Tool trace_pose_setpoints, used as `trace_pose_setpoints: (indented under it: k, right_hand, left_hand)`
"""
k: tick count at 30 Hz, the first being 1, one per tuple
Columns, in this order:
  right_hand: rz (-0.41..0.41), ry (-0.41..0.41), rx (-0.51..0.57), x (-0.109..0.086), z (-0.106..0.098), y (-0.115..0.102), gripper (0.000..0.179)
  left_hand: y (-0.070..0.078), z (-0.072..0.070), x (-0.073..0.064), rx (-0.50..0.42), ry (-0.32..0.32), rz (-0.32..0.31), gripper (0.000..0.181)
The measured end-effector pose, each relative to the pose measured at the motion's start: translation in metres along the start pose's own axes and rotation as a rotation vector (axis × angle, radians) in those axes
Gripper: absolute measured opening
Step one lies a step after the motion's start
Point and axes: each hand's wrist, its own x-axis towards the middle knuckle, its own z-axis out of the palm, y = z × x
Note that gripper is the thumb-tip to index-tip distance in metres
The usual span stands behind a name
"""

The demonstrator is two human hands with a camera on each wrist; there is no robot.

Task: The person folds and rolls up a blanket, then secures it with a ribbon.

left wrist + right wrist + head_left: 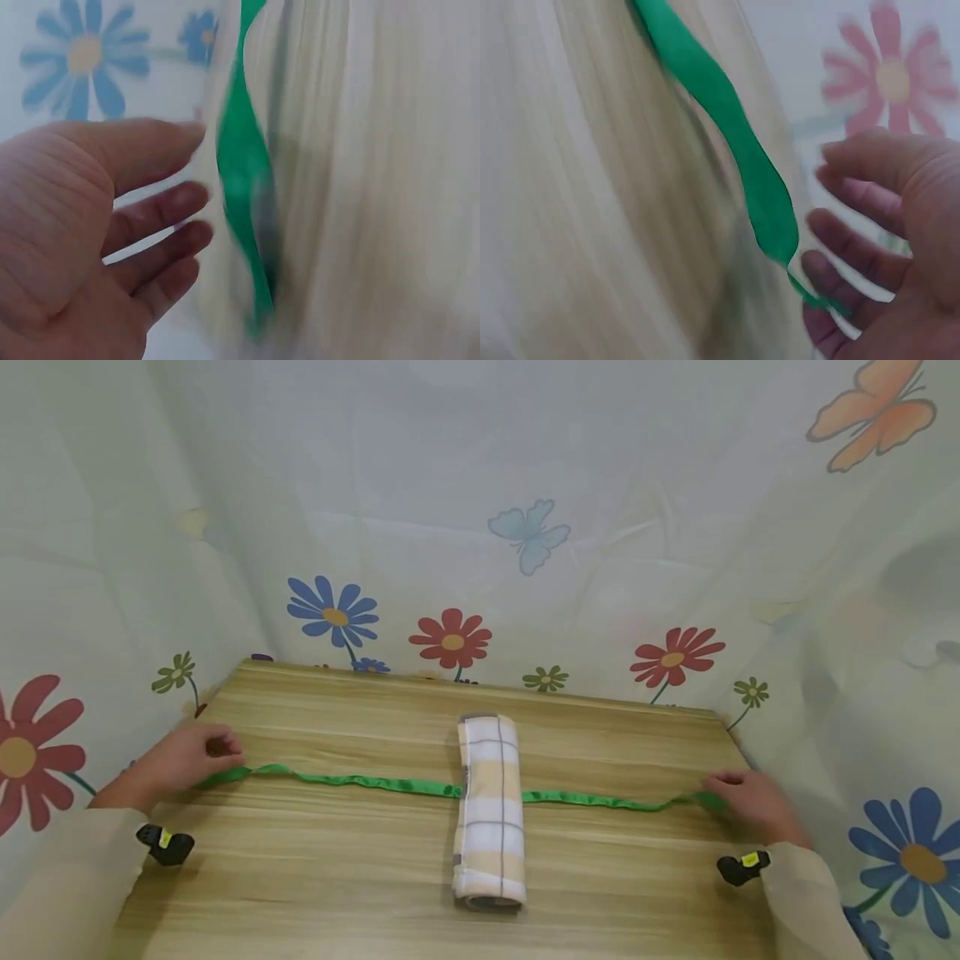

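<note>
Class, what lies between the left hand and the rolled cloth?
In the head view, a green ribbon runs across the wooden tabletop between the left hand and the rolled cloth.

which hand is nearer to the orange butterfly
Right: the right hand is below the orange butterfly and a little left of it; the left hand is far across the table.
</note>
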Motion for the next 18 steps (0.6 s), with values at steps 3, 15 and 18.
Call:
trace_pose_setpoints:
  k: [3,15,18]
  right_hand:
    - [-0.158,0.064,-0.030,0.003,0.019,-0.037,0.039]
    - [-0.008,0.081,-0.321,-0.033,0.036,-0.134,0.024]
    - [0.078,0.083,-0.321,-0.038,0.014,-0.124,0.031]
  left_hand:
    - [0.033,0.009,0.009,0.027,0.009,0.052,0.009]
    - [0.154,0.086,0.048,0.007,-0.184,0.230,0.010]
    - [0.159,0.094,0.050,0.008,-0.188,0.247,0.008]
